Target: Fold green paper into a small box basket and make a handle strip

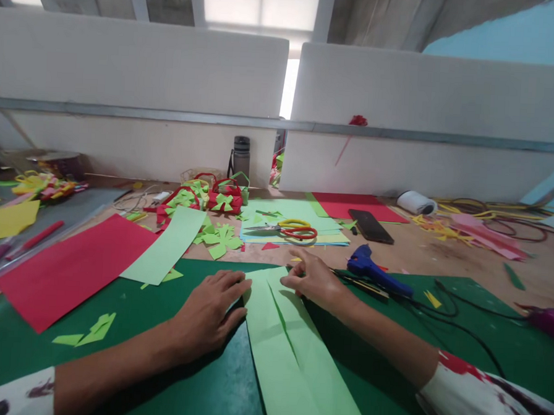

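Observation:
A long sheet of light green paper [270,337] lies lengthwise before me on the green cutting mat [157,374], with a dark slit-like gap between its folded layers. My left hand [209,309] rests flat beside its left edge, fingers stretched out and fingertips touching the paper near the far end. At the far right corner, my right hand [317,283] has its thumb and curled fingers closed on the paper's edge, while the index finger points forward. Scissors [287,228] with yellow and red handles lie on stacked paper just beyond both hands.
To the right lie a blue glue gun [378,270] with its cord and a black phone [371,226]. Red paper [83,265] and a pale green strip [166,245] lie left. Farther back are red and green paper crafts [224,198] and a dark bottle [241,156].

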Demonstrator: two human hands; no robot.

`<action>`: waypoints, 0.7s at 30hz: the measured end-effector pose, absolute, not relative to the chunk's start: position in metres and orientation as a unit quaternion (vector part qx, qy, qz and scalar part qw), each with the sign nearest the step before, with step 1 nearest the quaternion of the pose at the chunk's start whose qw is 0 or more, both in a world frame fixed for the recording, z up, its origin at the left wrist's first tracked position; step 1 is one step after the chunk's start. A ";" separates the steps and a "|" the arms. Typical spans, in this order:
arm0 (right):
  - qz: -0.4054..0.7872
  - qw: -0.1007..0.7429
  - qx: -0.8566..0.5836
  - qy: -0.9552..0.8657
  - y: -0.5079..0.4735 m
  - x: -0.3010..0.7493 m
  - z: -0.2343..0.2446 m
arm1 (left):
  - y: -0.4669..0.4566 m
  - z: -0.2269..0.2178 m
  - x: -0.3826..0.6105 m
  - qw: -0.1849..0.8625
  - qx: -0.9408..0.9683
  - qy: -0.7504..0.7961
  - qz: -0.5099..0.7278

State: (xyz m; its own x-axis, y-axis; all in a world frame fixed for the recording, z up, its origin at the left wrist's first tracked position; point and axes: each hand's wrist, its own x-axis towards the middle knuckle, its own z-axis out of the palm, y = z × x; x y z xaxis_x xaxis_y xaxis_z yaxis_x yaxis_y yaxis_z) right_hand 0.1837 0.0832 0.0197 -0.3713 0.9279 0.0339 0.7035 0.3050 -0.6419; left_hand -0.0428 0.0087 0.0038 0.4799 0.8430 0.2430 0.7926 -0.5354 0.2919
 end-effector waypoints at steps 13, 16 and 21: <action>0.131 0.132 -0.479 -0.858 0.042 0.179 0.019 | 0.058 0.027 -0.038 0.217 0.766 0.569 0.207; 0.114 0.136 -0.446 -0.877 0.043 0.183 0.012 | 0.057 0.033 -0.043 0.280 0.735 0.578 0.219; 0.110 0.175 -0.430 -0.879 0.046 0.192 0.005 | 0.038 0.044 -0.055 0.468 0.615 0.598 0.215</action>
State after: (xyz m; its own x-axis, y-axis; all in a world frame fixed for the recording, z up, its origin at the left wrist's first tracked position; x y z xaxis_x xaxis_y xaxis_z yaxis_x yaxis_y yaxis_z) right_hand 0.1916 0.0460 0.0050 -0.5694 0.7937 0.2140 0.7170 0.6068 -0.3431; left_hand -0.0551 0.0384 0.0436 0.1936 0.9355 -0.2955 0.5340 0.1522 0.8317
